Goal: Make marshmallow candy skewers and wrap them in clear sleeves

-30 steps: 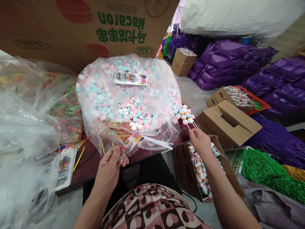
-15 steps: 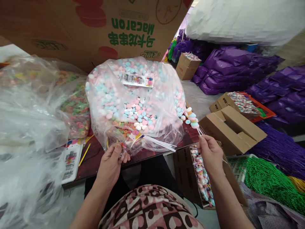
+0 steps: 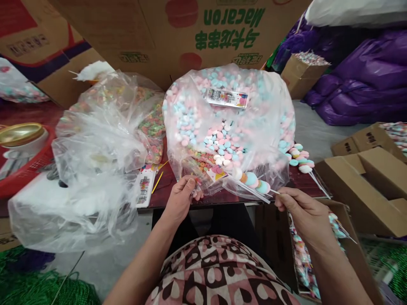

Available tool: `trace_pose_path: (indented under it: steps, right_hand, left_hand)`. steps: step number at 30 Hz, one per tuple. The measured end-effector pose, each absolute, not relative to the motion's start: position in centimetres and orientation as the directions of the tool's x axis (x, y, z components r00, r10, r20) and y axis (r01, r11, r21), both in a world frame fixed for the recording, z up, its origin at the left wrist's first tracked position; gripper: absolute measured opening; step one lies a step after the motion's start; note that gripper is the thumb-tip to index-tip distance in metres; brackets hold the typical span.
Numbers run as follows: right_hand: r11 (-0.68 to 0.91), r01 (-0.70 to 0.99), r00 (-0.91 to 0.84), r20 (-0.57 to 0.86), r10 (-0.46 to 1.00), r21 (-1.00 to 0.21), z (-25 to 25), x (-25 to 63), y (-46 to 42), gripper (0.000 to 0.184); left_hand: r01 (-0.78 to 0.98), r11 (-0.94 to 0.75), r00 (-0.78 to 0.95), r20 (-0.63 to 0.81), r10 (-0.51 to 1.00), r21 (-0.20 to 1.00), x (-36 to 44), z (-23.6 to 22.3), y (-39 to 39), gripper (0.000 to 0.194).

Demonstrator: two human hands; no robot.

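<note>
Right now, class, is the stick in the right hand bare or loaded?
Loaded: a row of pastel sweets lines the stick beyond the right hand.

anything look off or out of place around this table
The cardboard carton behind the bag of pastel candies looks odd: its "Macaron" lettering is upside down. A yellow strip also lies loose on the dark red table.

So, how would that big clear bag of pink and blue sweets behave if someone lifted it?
The bag would probably sag and change shape, since its thin plastic hangs in loose creases. It may feel fairly heavy overall, being bulky and well filled with sweets. The card lying on top could well slide off as everything underneath shifts.
</note>
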State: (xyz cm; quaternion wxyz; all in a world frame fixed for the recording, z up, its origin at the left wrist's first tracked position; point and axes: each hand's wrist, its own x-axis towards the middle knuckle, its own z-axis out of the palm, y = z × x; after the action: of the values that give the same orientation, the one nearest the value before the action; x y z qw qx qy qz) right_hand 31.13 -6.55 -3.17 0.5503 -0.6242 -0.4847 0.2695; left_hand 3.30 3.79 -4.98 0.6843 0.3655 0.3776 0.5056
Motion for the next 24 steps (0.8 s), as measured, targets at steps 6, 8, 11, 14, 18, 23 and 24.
trace_pose_path:
  steps: [6, 8, 11, 14, 18, 23, 24]
  right_hand:
    - [-0.008, 0.297, 0.392, 0.114, 0.913, -0.955, -3.0, 30.5, -7.0, 0.015]
    - [-0.023, 0.278, 0.411, 0.097, 0.906, -0.96, -3.1, 30.2, -7.1, 0.017]
    - [-0.04, 0.251, 0.454, 0.081, 0.887, -0.967, -3.5, 30.3, -7.1, 0.019]
    - [-0.061, 0.274, 0.52, 0.094, 0.849, -0.96, -3.3, 31.9, -7.5, 0.021]
    - [-0.153, 0.408, 0.701, 0.202, 0.684, -0.9, -1.7, 36.5, -8.7, 0.025]
    - [-0.518, 0.698, 0.688, 0.264, 0.676, -0.495, 1.5, 42.6, -8.8, 0.035]
    - [-0.563, 0.742, 0.66, 0.25, 0.708, -0.363, 2.0, 43.4, -8.6, 0.035]
  left_hand:
    - [-0.36, 0.256, 0.249, -0.172, 0.953, 0.897, 3.1, -5.1, 3.5, 0.03]
    - [-0.32, 0.262, 0.281, -0.173, 0.944, 0.91, 3.1, -4.9, 3.5, 0.029]
    - [-0.268, 0.268, 0.311, -0.18, 0.933, 0.925, 3.1, -4.6, 3.4, 0.029]
    - [-0.259, 0.271, 0.308, -0.187, 0.933, 0.927, 3.1, -4.6, 3.5, 0.029]
    - [-0.287, 0.308, 0.27, -0.232, 0.934, 0.907, 3.4, -4.6, 3.7, 0.031]
    - [-0.307, 0.344, 0.204, -0.292, 0.934, 0.887, 3.8, -4.6, 4.0, 0.036]
    - [-0.314, 0.338, 0.195, -0.288, 0.937, 0.887, 3.8, -4.6, 4.0, 0.036]
